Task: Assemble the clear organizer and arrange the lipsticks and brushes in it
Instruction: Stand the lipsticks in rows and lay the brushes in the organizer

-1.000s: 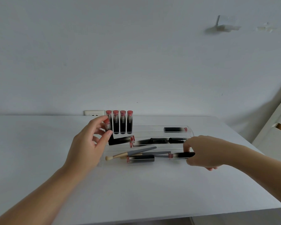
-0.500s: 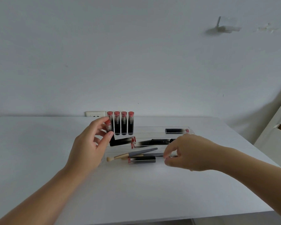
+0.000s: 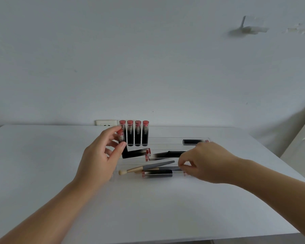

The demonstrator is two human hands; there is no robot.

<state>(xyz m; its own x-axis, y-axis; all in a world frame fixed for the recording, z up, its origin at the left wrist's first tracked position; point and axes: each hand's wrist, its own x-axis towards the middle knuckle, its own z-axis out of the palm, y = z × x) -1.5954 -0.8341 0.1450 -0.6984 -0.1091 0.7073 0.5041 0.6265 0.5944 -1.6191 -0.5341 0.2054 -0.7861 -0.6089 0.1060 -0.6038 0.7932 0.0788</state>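
Beside clear organizer [image 3: 165,140] left end: left hand [image 3: 102,155] pinching upright lipstick [image 3: 121,137] | near its front tier: right hand [image 3: 203,162] nipping something, what I cannot tell | tubes looking light, stiff, slick; gripping mid-barrel seeming safest.

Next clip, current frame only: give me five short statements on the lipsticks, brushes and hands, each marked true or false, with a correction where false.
1. Four lipsticks stand upright in a row at the back left of the clear organizer. True.
2. The left hand has its grip on a lipstick at the left end of that row. True.
3. The right hand rests flat on the white table, away from the organizer. False: its fingers are pinched over the organizer's front tier.
4. The makeup brush stands upright. False: it lies flat in the front tier.
5. A lipstick lies on its side at the back right. True.
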